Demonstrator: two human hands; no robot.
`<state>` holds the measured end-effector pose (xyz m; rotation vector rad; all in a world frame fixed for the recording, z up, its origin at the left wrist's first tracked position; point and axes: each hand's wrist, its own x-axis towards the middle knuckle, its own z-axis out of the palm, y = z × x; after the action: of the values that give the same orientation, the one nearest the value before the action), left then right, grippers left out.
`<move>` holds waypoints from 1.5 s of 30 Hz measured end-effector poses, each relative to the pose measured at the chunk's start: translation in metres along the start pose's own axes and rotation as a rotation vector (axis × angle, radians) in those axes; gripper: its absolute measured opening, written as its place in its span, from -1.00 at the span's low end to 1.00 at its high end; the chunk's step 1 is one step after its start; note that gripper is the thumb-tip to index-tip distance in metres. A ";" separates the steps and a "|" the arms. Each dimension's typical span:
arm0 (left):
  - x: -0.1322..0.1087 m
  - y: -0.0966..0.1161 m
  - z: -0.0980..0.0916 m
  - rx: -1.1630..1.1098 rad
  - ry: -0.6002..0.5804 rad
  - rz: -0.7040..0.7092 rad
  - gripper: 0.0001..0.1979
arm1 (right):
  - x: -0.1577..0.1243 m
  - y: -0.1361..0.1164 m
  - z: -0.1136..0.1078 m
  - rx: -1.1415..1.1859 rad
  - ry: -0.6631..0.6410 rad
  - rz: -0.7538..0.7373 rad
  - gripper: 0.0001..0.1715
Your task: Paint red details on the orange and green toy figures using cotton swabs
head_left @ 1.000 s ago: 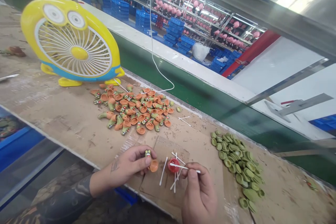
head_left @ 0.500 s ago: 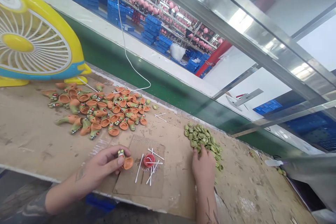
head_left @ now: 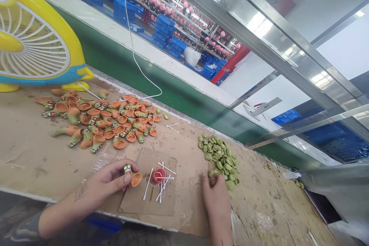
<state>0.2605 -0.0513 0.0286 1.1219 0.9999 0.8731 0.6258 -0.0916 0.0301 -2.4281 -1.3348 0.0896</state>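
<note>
My left hand [head_left: 111, 180] pinches a small orange and green toy part [head_left: 132, 177] just above a cardboard mat [head_left: 150, 198]. My right hand [head_left: 215, 195] rests palm down at the near edge of a pile of green caps [head_left: 219, 155], its fingers curled on one green cap [head_left: 212, 173]. Between the hands sits a small red cap [head_left: 158, 175] with several white cotton swabs [head_left: 161, 184] lying across and around it.
A heap of orange and green toy parts [head_left: 98, 119] lies at the back left in front of a yellow desk fan [head_left: 34, 42]. Its white cable [head_left: 135, 61] crosses a green conveyor belt [head_left: 178, 100] behind the bench. Blue crates and racks stand beyond.
My right hand let go of a cotton swab and reached right to the green caps, then drew back slightly with one. The view turned right. My left hand kept its toy part.
</note>
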 end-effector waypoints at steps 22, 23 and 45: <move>0.007 -0.015 -0.006 -0.148 -0.104 0.094 -0.57 | 0.007 -0.056 0.007 0.067 -0.126 -0.187 -0.50; 0.006 -0.014 -0.006 -0.147 -0.107 0.093 -0.57 | 0.006 -0.059 0.008 0.067 -0.150 -0.205 -0.50; 0.006 -0.017 -0.007 -0.180 -0.160 0.114 -0.60 | -0.037 -0.037 -0.009 0.250 -0.370 -0.560 -0.58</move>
<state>0.2571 -0.0472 0.0100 1.0843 0.7173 0.9293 0.5775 -0.1070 0.0472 -1.8123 -1.9806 0.5397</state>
